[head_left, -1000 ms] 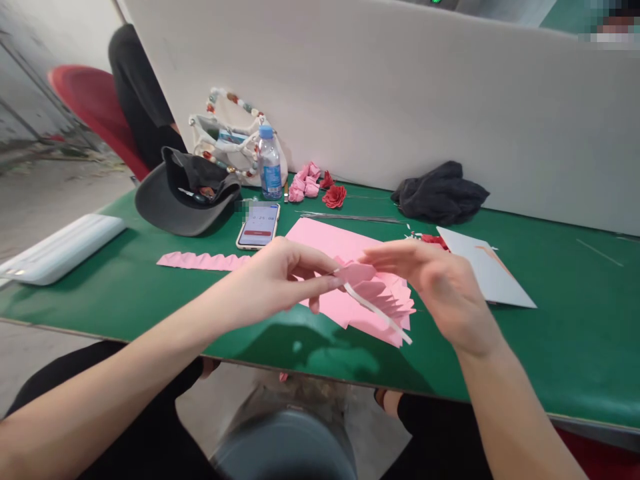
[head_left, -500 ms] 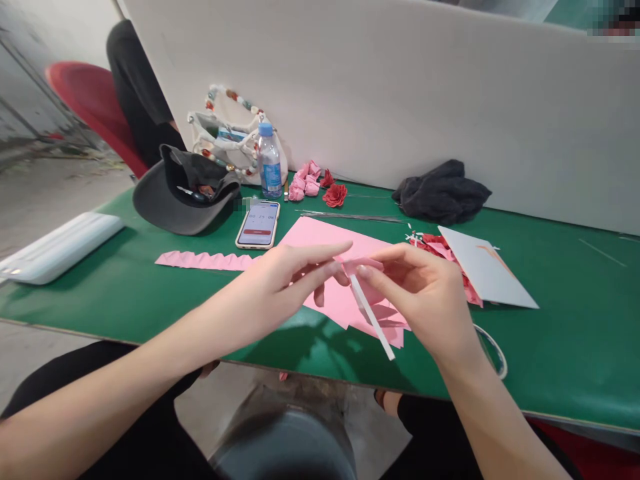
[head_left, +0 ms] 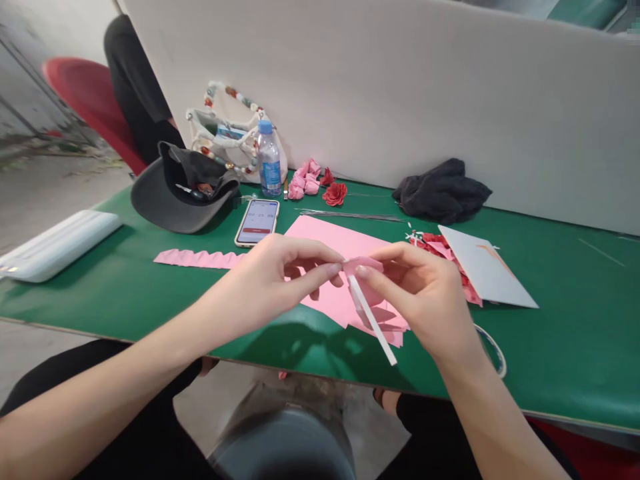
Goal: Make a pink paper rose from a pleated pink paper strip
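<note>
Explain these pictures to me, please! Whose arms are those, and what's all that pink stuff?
There's no robot here. Those are one person's own arms and bare hands, seen by a camera worn on their head that looks forward and down. The right hand holds a small pink paper piece. The left hand is at its other edge; I can't tell how firmly it grips. A narrow white strip slants down below. On the green table lie pink sheets, a wavy pink strip, pink and red paper flowers and a phone.
</note>
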### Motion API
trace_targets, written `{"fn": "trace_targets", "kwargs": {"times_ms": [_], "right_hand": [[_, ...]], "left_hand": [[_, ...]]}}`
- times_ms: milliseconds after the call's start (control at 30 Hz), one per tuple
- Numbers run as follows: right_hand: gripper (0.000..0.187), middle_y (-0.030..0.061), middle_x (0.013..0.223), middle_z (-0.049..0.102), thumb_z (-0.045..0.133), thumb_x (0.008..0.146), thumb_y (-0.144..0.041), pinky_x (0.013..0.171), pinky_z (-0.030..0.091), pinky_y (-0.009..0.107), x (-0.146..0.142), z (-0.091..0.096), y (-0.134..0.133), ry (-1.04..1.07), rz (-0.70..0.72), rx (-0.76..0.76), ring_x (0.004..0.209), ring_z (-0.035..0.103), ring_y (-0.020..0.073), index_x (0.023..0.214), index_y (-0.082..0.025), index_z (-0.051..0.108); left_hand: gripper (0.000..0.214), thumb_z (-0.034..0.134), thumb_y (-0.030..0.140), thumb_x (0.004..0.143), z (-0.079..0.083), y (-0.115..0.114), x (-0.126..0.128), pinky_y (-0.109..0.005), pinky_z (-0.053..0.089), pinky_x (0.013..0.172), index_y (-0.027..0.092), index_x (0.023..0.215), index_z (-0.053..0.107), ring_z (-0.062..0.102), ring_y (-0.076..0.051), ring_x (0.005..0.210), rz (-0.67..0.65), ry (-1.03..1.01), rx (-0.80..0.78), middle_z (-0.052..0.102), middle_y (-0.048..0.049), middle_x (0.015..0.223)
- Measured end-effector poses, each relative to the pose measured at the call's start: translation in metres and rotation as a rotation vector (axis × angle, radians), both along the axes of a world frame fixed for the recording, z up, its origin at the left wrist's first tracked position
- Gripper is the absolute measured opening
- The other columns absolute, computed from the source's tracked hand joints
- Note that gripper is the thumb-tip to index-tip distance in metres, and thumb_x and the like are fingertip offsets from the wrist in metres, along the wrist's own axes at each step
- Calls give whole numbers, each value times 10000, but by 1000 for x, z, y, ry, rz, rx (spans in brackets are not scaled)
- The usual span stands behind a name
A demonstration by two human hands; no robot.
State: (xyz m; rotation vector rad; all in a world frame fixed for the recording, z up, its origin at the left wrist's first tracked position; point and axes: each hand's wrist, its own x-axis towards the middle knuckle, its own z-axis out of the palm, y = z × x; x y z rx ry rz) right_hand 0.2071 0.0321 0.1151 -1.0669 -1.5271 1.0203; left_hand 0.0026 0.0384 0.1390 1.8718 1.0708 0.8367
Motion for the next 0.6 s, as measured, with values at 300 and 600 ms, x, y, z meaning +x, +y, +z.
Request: {"fn": "trace_targets", "kwargs": {"times_ms": [300,600], "right_hand": [[134,32,920,769,732,850,-336,714,610,267,-1,3,-1,-105,41,43,845,739,184,921,-223,746],[13,2,845,747,726,853,-232,684,600,243,-3,-1,-1,-135,10,159,782,720,152,842,-225,726]], "left_hand": [[198,616,277,907,0,0,-1,-190,541,590,265,990,796,709,-143,736,-20,65,4,782,23,847],[220,593,316,931,0,0,-1,-195,534,604,268,1022,788,703,-149,776,-66,60,-21,778,15,876]]}}
